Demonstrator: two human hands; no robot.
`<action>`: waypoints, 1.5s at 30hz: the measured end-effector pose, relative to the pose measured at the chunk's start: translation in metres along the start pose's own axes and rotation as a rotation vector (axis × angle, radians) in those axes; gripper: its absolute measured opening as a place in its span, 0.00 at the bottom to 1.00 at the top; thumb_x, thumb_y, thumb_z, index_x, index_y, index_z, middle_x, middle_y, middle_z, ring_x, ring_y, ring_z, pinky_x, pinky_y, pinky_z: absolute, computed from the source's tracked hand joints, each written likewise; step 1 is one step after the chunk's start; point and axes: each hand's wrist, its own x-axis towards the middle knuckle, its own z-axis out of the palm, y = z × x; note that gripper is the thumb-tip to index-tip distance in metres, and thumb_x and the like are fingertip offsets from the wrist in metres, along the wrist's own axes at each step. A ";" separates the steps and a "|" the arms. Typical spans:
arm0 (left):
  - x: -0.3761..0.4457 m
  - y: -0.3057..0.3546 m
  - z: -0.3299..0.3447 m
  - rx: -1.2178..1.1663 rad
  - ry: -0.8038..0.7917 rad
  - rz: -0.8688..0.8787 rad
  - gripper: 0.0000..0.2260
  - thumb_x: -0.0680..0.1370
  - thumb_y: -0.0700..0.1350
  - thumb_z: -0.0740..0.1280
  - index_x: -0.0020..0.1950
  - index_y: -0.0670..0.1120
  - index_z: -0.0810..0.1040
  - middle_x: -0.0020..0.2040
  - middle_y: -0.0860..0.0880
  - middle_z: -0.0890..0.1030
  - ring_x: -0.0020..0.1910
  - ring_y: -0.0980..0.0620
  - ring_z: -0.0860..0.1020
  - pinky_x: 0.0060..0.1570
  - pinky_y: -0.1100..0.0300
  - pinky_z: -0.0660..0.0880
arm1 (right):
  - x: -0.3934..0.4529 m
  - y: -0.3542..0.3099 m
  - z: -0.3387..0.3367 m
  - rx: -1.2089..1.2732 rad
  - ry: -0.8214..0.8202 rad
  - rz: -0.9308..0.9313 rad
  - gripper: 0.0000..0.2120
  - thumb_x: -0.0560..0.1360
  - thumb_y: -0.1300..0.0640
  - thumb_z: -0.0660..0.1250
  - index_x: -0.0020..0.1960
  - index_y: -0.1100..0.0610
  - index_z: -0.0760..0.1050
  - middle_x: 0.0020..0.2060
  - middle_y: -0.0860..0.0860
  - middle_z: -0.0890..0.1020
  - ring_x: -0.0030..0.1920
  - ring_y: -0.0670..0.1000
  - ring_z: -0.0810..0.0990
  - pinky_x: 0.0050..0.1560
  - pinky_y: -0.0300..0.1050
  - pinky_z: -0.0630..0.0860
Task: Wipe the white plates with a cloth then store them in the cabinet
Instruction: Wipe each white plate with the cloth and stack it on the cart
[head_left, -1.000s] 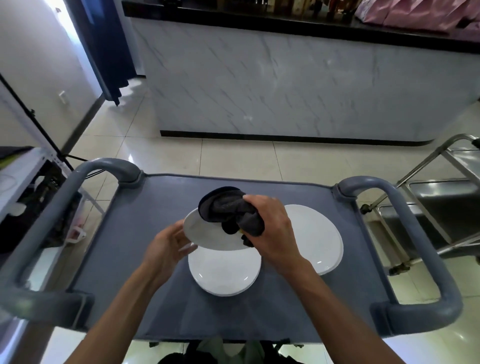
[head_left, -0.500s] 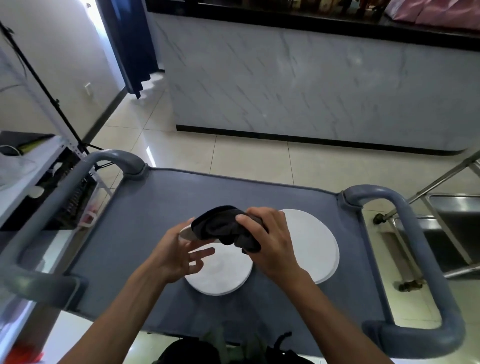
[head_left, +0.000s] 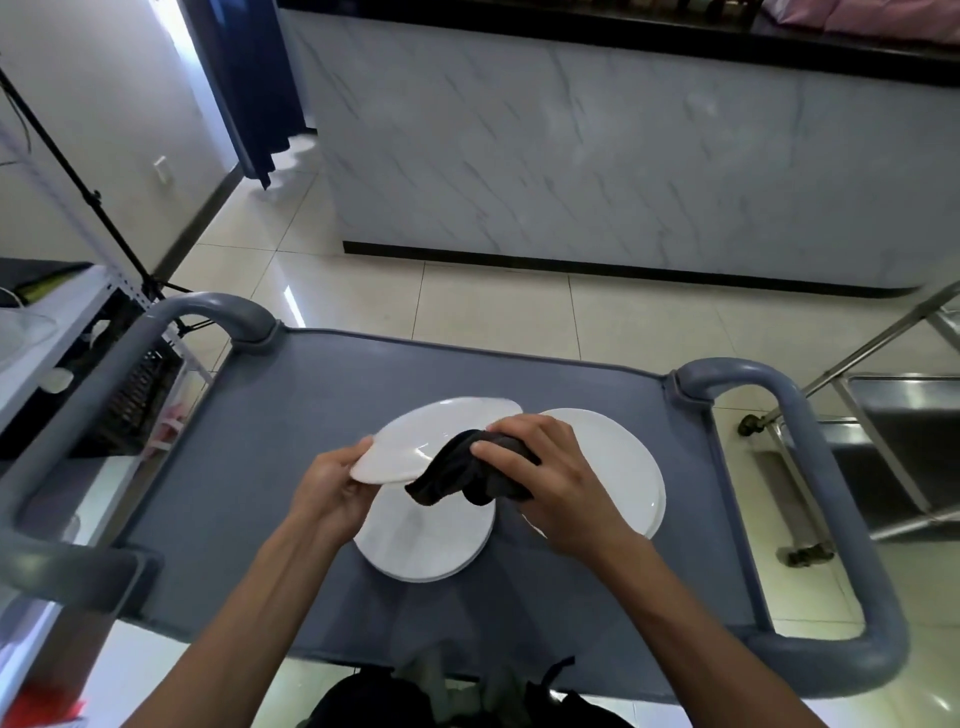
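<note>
One white plate (head_left: 431, 439) gripped in left hand (head_left: 332, 486) fingers, right hand (head_left: 550, 483) fingers rubbing dark cloth (head_left: 462, 475) on it; stacks at 6 (head_left: 421, 545) and 3 o'clock (head_left: 618, 467) on cart (head_left: 311, 415), nothing stored.

held plate (head_left: 426, 441) above cart (head_left: 291, 415); plate stack (head_left: 426, 540) below, another plate (head_left: 618, 467) right.

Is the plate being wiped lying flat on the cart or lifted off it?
Lifted and tilted: the left hand grips the held plate by its edge above the lower plate, while the right hand presses the dark cloth on it.
</note>
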 end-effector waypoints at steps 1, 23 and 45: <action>0.000 0.001 -0.001 0.003 0.006 0.008 0.08 0.83 0.35 0.59 0.55 0.33 0.76 0.43 0.42 0.84 0.38 0.51 0.84 0.32 0.63 0.80 | -0.003 0.001 -0.002 -0.006 -0.027 0.017 0.14 0.77 0.66 0.66 0.60 0.59 0.82 0.57 0.59 0.81 0.55 0.61 0.80 0.54 0.58 0.75; -0.014 0.007 -0.018 0.256 -0.268 0.221 0.18 0.72 0.35 0.69 0.62 0.37 0.80 0.54 0.36 0.84 0.47 0.41 0.85 0.40 0.52 0.82 | 0.048 -0.026 0.053 0.375 -0.131 0.579 0.30 0.73 0.57 0.76 0.73 0.52 0.70 0.73 0.46 0.70 0.72 0.47 0.68 0.74 0.48 0.65; -0.001 0.042 -0.036 0.463 -0.400 0.328 0.13 0.73 0.35 0.70 0.57 0.40 0.84 0.53 0.37 0.85 0.47 0.40 0.85 0.43 0.52 0.83 | 0.065 -0.077 0.082 0.069 -0.066 0.497 0.25 0.76 0.55 0.70 0.71 0.53 0.72 0.73 0.51 0.69 0.72 0.54 0.68 0.68 0.59 0.68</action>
